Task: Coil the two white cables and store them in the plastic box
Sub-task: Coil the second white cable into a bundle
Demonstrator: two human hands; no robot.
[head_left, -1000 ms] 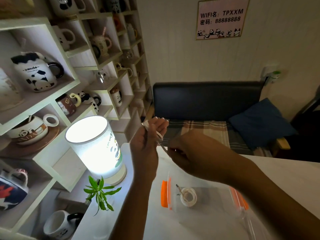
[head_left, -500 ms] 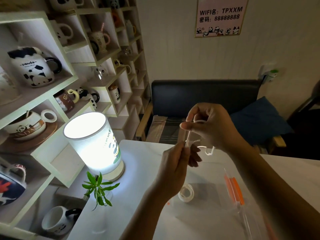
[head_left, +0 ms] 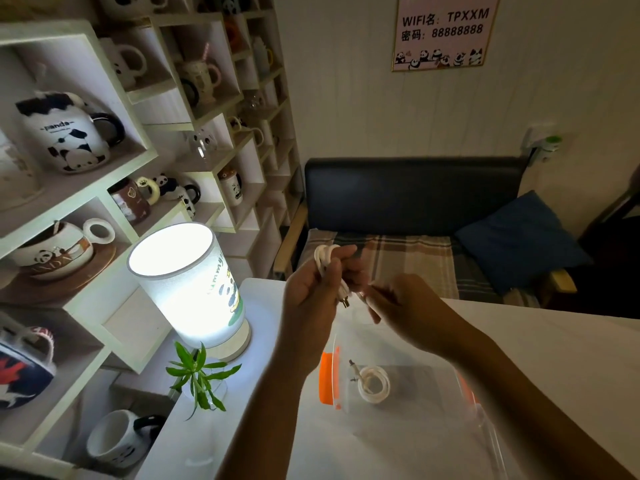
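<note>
White cable (head_left: 325,259), looped, gripped in the left hand (head_left: 311,299), plug (head_left: 344,299) pointing to five o'clock; right hand (head_left: 398,306) pinches near it above the box (head_left: 332,379).

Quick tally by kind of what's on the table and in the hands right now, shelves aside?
White cables: 2, one coiled in the plastic box, one being coiled in the left hand
Plastic box: 1
Lit lamp: 1
Small green plant: 1
Total: 5
</note>
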